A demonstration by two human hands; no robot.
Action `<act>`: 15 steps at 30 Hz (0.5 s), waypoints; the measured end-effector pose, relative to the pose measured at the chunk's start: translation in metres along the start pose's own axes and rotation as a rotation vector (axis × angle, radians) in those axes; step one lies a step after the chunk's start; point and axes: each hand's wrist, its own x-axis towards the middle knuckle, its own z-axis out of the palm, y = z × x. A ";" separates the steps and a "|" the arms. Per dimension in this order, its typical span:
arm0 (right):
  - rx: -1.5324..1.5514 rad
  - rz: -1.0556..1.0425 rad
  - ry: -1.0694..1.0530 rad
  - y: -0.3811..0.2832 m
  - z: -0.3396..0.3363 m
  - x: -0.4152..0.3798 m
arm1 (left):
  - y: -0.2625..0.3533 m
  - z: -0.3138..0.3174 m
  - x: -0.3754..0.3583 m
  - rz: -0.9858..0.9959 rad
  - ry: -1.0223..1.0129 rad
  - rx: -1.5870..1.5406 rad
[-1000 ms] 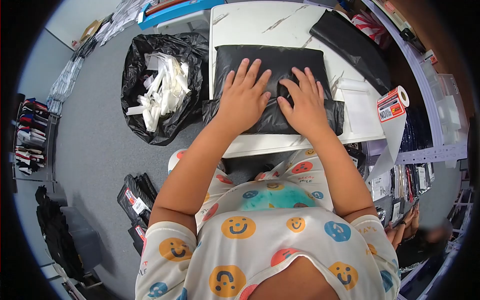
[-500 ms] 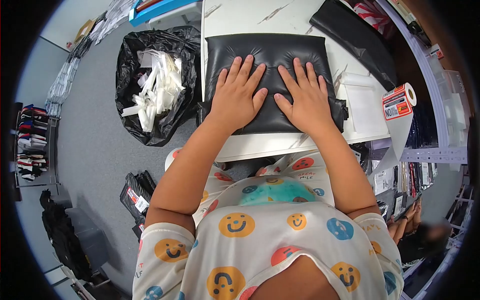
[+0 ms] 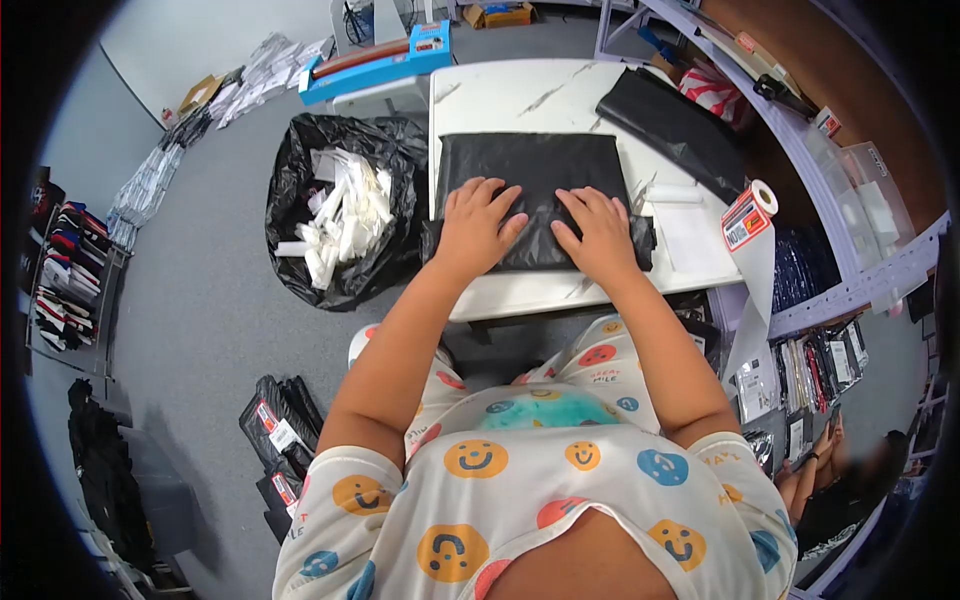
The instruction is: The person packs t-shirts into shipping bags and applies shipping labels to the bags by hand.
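Observation:
A black plastic mailing bag lies on the white marble-patterned table, its surface creased and fairly flat. My left hand rests on its left half, fingers apart and slightly bent. On the right half lies my right hand, its fingers also spread and a little curled. Both palms press near the bag's front part, thumbs pointing inward. What is inside the bag is hidden.
A black bin bag full of white strips stands left of the table. Black plastic, white sheets and a label roll lie right. Parcels lie on the floor. Another person is at lower right.
The bag was puffed and shiny and now looks flatter and wrinkled. My hands stay on it, their fingers more bent than before. The camera view has tilted up, showing more of the room.

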 end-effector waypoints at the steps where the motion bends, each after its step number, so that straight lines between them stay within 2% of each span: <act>1: 0.013 -0.020 -0.008 -0.002 -0.005 -0.008 | 0.003 -0.004 -0.007 0.020 -0.020 -0.014; 7: 0.038 -0.129 -0.031 -0.011 -0.036 -0.015 | 0.019 -0.021 -0.021 0.071 -0.042 -0.140; 10: 0.340 0.076 -0.086 -0.016 -0.041 -0.013 | 0.029 -0.042 -0.028 0.116 -0.213 -0.237; 13: 0.223 0.166 -0.304 -0.024 -0.054 -0.012 | 0.025 -0.046 -0.033 0.009 -0.355 -0.470; 14: 0.226 0.157 -0.327 -0.026 -0.053 -0.015 | 0.032 -0.054 -0.031 -0.061 -0.337 -0.385; 15: 0.228 0.145 -0.350 -0.026 -0.052 -0.018 | 0.036 -0.061 -0.029 -0.117 -0.441 -0.378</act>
